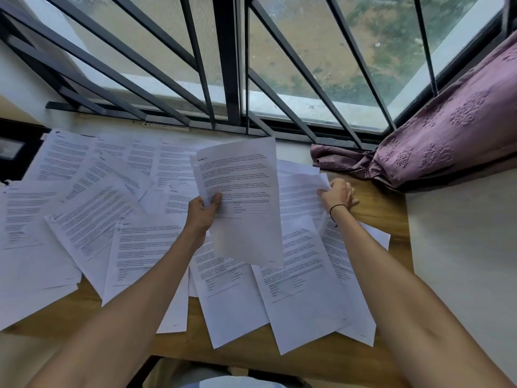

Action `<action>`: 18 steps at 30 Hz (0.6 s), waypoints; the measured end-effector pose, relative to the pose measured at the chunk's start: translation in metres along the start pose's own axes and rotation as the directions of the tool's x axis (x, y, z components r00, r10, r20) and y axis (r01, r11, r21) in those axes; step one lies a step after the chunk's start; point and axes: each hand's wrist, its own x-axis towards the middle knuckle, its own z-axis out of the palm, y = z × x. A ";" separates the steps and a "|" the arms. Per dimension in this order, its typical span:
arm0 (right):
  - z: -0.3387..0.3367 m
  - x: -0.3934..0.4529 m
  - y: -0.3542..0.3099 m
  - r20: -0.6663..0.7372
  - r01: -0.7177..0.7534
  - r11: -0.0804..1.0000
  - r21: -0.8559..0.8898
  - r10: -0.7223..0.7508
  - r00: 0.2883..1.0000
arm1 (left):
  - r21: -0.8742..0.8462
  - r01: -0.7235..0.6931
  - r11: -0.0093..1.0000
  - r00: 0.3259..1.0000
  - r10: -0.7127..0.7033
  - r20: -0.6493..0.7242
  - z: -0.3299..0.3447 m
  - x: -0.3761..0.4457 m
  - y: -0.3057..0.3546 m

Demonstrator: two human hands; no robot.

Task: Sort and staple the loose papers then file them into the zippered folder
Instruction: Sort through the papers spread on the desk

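Several loose printed papers (145,247) lie spread and overlapping across the wooden table (372,211). My left hand (202,212) grips a sheet or thin stack of printed pages (240,191) by its left edge and holds it raised above the pile. My right hand (337,194) pinches the upper right corner of another sheet (300,197) lying at the right side of the spread. A thin black band circles my right wrist. No stapler or zippered folder shows in this view.
A barred window (232,65) runs along the far edge of the table. A purple patterned curtain (436,141) bunches on the far right corner. A white wall or surface (461,247) borders the table's right side. A dark object (16,147) sits at far left.
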 end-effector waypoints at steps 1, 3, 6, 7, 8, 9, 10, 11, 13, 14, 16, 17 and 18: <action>-0.006 0.001 -0.003 0.007 0.050 0.994 0.098 -0.051 0.999 | -0.003 0.002 1.000 1.000 -0.002 -0.001 -0.002 0.000 0.000; -0.022 -0.001 -0.012 -0.023 0.183 0.952 0.244 -0.183 0.983 | -0.003 0.003 1.000 1.000 -0.003 -0.003 -0.004 0.000 0.001; -0.049 -0.006 -0.036 -0.136 0.365 0.866 0.341 -0.339 0.931 | 0.002 0.000 1.000 1.000 0.000 -0.005 -0.004 0.000 0.003; -0.056 -0.006 -0.044 -0.165 0.412 0.832 0.372 -0.378 0.911 | 0.000 -0.001 1.000 1.000 0.001 -0.003 -0.003 0.000 0.004; -0.062 -0.008 -0.053 -0.186 0.454 0.796 0.400 -0.415 0.891 | -0.001 -0.005 1.000 1.000 0.005 0.000 -0.003 -0.001 0.005; -0.066 -0.009 -0.061 -0.197 0.481 0.764 0.430 -0.440 0.876 | -0.002 -0.009 1.000 1.000 0.009 0.003 -0.002 -0.002 0.007; -0.069 -0.009 -0.069 -0.198 0.491 0.741 0.458 -0.454 0.869 | -0.003 -0.012 1.000 1.000 0.012 0.010 -0.002 -0.003 0.008; -0.069 -0.009 -0.074 -0.185 0.486 0.725 0.488 -0.458 0.869 | -0.005 -0.017 1.000 1.000 0.017 0.018 -0.001 -0.004 0.009; -0.067 -0.010 -0.083 -0.118 0.442 0.692 0.570 -0.464 0.878 | -0.004 -0.023 1.000 0.999 0.024 0.035 -0.001 -0.005 0.010; -0.064 -0.012 -0.085 -0.078 0.412 0.672 0.615 -0.467 0.881 | -0.004 -0.025 1.000 0.999 0.025 0.041 0.000 -0.006 0.011; -0.058 -0.018 -0.087 -0.034 0.367 0.655 0.661 -0.462 0.886 | 0.002 -0.041 0.999 0.998 0.041 0.047 0.000 -0.007 0.014; -0.056 -0.021 -0.086 -0.027 0.357 0.656 0.665 -0.457 0.889 | 0.010 -0.049 0.999 0.998 0.048 0.050 0.000 -0.007 0.014; -0.054 -0.025 -0.086 -0.020 0.349 0.659 0.666 -0.452 0.892 | 0.021 -0.056 0.998 0.997 0.055 0.056 -0.001 -0.007 0.015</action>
